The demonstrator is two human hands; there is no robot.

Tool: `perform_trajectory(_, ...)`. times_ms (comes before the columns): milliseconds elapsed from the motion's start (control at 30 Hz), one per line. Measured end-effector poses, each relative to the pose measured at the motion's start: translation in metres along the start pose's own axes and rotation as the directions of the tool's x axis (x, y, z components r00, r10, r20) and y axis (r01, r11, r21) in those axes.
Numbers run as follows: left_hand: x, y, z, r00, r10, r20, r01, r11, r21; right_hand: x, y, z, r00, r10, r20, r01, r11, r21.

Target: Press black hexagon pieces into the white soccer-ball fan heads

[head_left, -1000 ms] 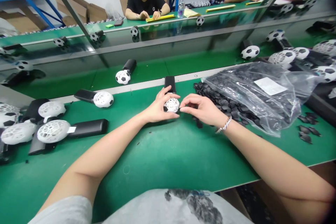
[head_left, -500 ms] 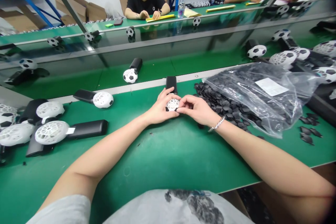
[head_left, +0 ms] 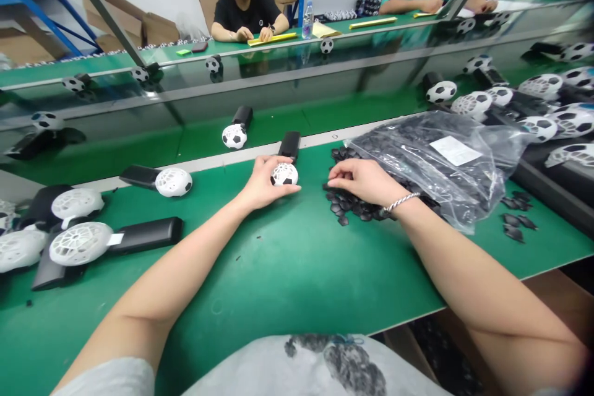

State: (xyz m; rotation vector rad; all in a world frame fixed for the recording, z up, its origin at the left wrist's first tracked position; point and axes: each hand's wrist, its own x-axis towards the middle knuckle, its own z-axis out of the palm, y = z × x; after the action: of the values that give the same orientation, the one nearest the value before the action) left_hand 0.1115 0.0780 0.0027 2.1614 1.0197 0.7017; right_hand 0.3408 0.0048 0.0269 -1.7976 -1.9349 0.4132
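Observation:
My left hand [head_left: 262,184] is closed around a small fan with a white football-patterned head [head_left: 284,174] and a black handle [head_left: 289,144] that points away from me on the green table [head_left: 278,272]. My right hand [head_left: 364,180] has left the fan and rests on a pile of small black pieces [head_left: 349,205] spilled from a clear plastic bag [head_left: 445,161]. Its fingers are curled and pinched over the pile; what they hold is hidden.
More fans lie at the left [head_left: 83,242] and near the belt [head_left: 172,181]. One fan [head_left: 234,135] rides the conveyor, others crowd the right end [head_left: 538,127]. Two people sit at the far table, one in black [head_left: 248,9]. Loose black pieces [head_left: 515,227] lie at the right.
My right hand pulled away from the fan head and moved right onto the black pieces. My left hand and fan shifted slightly left. The fan on the conveyor moved right.

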Motion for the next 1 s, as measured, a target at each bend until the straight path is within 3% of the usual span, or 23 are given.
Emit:
perform_trajectory(67,0.0,0.001,0.0,1.0,0.016,0.018,-0.015,1.0,-0.025,-0.001,-0.001,0.004,0.997,-0.043,0.069,0.052,0.991,-0.127)
perform_trajectory(233,0.0,0.0,-0.002,0.966,0.176,0.187,-0.158,0.982,-0.106,-0.001,-0.013,0.017,0.985,-0.102,0.136,0.146,0.917,-0.371)
perform_trajectory(367,0.0,-0.001,-0.001,0.971,0.181,0.155,-0.167,0.981,-0.098,-0.003,-0.02,0.02,0.975,-0.144,0.171,0.215,0.811,-0.544)
perform_trajectory(433,-0.001,-0.002,-0.001,0.965,0.204,0.168,-0.184,0.975,-0.124,-0.005,-0.019,0.019,0.978,-0.15,0.148,0.208,0.801,-0.562)
perform_trajectory(533,-0.001,-0.003,-0.005,0.938,0.223,0.265,-0.177,0.966,-0.187,-0.008,-0.018,0.014,0.977,-0.174,0.123,0.21,0.881,-0.423)
perform_trajectory(633,-0.001,-0.004,-0.009,0.926,0.19,0.328,-0.131,0.972,-0.193,-0.011,-0.021,0.01,0.977,-0.203,0.061,0.211,0.964,-0.162)
perform_trajectory(767,-0.002,-0.002,-0.007,0.925,0.194,0.326,-0.138,0.973,-0.186,-0.014,-0.03,0.014,0.98,-0.196,-0.045,0.201,0.969,0.142)
perform_trajectory(900,-0.003,-0.002,-0.005,0.903,0.25,0.35,-0.183,0.96,-0.213,-0.013,-0.031,0.021,0.931,-0.361,-0.046,0.363,0.912,0.193)
perform_trajectory(1000,-0.002,-0.002,-0.005,0.896,0.273,0.351,-0.198,0.952,-0.234,-0.012,-0.029,0.022,0.92,-0.391,-0.037,0.392,0.908,0.148)
